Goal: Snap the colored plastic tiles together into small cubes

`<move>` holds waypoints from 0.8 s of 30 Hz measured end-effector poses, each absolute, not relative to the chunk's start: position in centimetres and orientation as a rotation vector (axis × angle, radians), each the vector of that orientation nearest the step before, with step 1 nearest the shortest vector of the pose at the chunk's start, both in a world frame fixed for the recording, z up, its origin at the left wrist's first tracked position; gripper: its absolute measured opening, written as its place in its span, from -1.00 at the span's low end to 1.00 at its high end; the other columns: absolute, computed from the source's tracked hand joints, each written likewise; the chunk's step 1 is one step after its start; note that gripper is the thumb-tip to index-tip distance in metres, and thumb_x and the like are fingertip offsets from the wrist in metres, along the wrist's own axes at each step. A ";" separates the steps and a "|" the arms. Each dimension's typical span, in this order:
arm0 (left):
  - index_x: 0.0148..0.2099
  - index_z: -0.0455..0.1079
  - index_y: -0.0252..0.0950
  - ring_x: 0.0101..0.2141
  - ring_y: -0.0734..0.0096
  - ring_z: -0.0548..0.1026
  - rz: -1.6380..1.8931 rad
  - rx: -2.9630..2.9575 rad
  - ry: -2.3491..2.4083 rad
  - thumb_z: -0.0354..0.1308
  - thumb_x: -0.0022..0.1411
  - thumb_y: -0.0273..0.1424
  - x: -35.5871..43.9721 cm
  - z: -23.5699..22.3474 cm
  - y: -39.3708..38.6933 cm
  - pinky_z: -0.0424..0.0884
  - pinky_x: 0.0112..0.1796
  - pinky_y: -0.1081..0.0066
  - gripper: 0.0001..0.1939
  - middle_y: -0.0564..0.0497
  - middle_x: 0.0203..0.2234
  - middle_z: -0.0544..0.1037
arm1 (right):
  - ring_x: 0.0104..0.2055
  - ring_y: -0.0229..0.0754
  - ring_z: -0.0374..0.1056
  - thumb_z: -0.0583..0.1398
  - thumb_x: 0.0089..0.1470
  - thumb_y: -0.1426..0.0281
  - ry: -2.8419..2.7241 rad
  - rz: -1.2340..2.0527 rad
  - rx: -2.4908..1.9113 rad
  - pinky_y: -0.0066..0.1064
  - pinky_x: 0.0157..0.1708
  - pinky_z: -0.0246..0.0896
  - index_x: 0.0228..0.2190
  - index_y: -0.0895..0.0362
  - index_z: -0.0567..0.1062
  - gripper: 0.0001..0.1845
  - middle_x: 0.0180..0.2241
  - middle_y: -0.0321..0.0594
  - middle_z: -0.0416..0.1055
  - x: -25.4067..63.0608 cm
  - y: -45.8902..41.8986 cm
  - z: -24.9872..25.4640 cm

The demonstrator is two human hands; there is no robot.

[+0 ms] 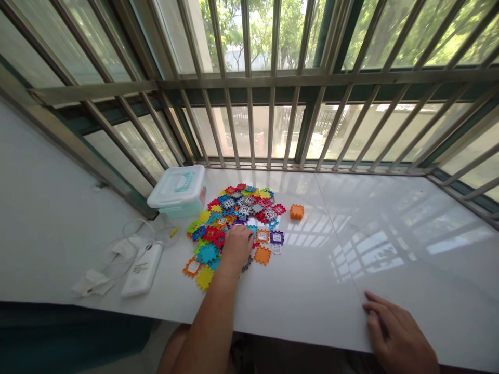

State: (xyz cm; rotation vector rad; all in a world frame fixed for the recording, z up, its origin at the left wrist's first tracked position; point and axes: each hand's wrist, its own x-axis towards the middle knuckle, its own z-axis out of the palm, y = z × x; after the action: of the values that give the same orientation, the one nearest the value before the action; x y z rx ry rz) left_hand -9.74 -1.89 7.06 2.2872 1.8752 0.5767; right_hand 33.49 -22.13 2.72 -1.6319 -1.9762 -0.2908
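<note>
My left hand point(237, 242) reaches into a spread pile of colourful plastic building tiles point(208, 253) with toothed edges. Its fingers curl down among the tiles, and the fingertips are hidden, so what they hold cannot be made out. Just right of it lie an orange tile with a white window insert point(262, 236), a purple tile point(277, 237) and a plain orange tile point(262, 255). My right hand point(401, 332) rests on the table at the lower right, fingers loosely bent and apart from the thumb, with nothing visible in it. An orange cube point(297, 212) stands right of the pile.
A lidded plastic box point(177, 192) stands behind the pile to the left. A white power bank point(142, 270), cables and crumpled tissue point(93, 282) lie on the left side of the glossy white table point(312, 291). Metal window bars point(273, 130) rise along the back edge.
</note>
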 end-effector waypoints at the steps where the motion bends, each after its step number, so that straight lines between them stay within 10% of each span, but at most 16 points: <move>1: -0.13 0.63 -0.20 0.01 0.05 0.52 0.576 2.287 1.871 0.21 0.44 -0.44 -9.7 7.1 -1.9 0.40 0.10 0.13 -0.85 -0.13 -0.10 0.66 | 0.05 0.08 0.54 0.19 0.34 0.24 -1.977 -0.290 -1.629 -0.01 0.20 0.36 -0.11 0.01 0.60 -0.78 0.07 -0.15 0.65 33.5 -22.1 2.8; 19: -0.07 0.47 -0.22 0.31 0.01 0.41 0.885 2.207 1.794 0.12 0.50 -0.48 -9.3 6.2 -1.5 0.27 0.35 0.02 -0.89 -0.24 0.25 0.51 | 0.04 0.08 0.55 0.19 0.32 0.24 -1.959 -0.278 -1.639 -0.01 0.20 0.36 -0.12 0.01 0.61 -0.78 0.06 -0.15 0.66 33.1 -22.2 3.2; 24: 0.05 0.39 -0.20 -0.09 0.08 0.63 1.023 1.819 1.752 -0.07 0.63 -0.25 -9.6 6.5 -1.3 0.52 -0.06 0.15 -0.76 -0.17 -0.10 0.65 | 0.04 0.09 0.55 0.19 0.32 0.24 -1.949 -0.272 -1.644 -0.02 0.20 0.36 -0.12 0.01 0.61 -0.78 0.06 -0.15 0.66 33.1 -22.2 3.1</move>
State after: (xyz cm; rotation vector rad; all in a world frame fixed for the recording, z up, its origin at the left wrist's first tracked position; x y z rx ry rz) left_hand -9.64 -1.26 6.47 1.8186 1.7520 1.0226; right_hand 33.08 -22.24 3.11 -1.6438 -1.9495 -0.2716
